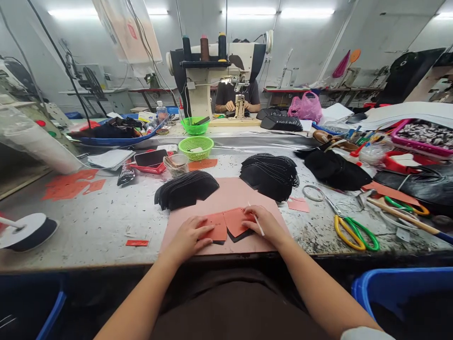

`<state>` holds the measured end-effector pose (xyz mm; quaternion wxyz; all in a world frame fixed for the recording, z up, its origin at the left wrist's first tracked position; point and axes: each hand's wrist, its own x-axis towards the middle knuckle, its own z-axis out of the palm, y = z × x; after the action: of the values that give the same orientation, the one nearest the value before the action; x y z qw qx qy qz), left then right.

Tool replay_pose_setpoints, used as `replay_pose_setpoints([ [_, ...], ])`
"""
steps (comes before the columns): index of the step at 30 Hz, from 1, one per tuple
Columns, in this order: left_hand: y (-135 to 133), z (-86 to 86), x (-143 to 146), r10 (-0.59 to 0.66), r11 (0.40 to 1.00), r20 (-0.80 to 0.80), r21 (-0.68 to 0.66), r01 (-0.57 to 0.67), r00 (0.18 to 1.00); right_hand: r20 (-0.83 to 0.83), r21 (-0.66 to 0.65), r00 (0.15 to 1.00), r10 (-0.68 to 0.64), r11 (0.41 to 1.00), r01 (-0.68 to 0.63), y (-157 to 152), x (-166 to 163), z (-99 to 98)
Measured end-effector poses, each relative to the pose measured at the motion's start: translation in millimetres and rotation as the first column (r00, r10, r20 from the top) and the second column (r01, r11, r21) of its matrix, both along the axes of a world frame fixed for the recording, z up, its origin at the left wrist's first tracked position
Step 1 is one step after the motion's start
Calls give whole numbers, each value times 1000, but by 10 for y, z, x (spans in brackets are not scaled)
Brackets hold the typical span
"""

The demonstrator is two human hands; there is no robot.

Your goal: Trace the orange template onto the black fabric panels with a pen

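My left hand (189,236) lies with fingers spread flat on an orange-red template piece (216,227) that sits over a black cut piece (238,236) on a pink mat (230,198). My right hand (264,224) pinches a thin white pen-like stick (256,219) and rests on a second orange-red template (236,220) beside the first. A fanned stack of black cut pieces (186,189) lies behind my left hand. Another black stack (271,175) lies behind my right hand.
Yellow-and-green scissors (354,232) lie right of the mat. Green baskets (196,147), a phone on a red tray (150,159), orange scraps (71,183) and a tape roll (24,231) are spread about. A person works at a sewing machine (219,71) across the table. Blue bins (399,288) flank my lap.
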<state>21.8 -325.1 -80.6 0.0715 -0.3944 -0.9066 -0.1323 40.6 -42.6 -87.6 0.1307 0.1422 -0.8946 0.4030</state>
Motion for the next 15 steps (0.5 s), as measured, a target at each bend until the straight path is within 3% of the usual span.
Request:
replay_pose_setpoints([
  [7, -28, -21, -2, -19, 1000, 35, 26, 18, 999, -17, 27, 996, 83, 996, -82, 106, 269, -18],
  [15, -43, -47, 6, -25, 999, 16, 25, 25, 1000, -32, 42, 997, 67, 997, -66, 82, 267, -23],
])
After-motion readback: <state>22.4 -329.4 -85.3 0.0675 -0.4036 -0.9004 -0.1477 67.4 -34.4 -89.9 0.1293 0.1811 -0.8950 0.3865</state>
